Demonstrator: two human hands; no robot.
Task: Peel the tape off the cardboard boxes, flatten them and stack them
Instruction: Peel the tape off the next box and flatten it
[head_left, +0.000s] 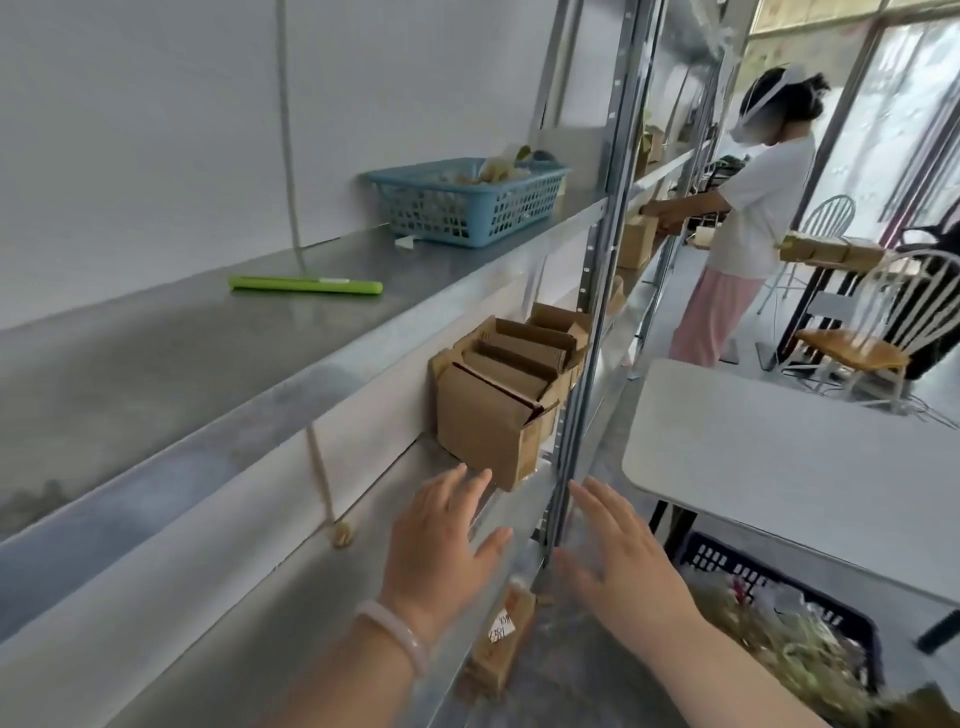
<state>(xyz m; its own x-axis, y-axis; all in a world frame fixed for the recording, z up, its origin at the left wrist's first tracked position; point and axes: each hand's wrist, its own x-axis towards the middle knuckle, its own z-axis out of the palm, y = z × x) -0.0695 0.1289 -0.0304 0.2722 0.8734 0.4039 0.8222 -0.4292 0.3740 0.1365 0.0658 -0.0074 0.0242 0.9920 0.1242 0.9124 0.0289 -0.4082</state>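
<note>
Cardboard boxes (483, 421) at metal shelf's (291, 613) right end; left hand (441, 540) and right hand (618, 561) spread, fingers straight, close by.

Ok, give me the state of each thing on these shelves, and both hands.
Box: upright on the lower shelf, flaps open, cardboard pieces standing inside.
Basket: upright on the top shelf, partly filled.
Green tool: lying flat on the top shelf.
Left hand: open, empty, reaching near the box.
Right hand: open, empty.
</note>
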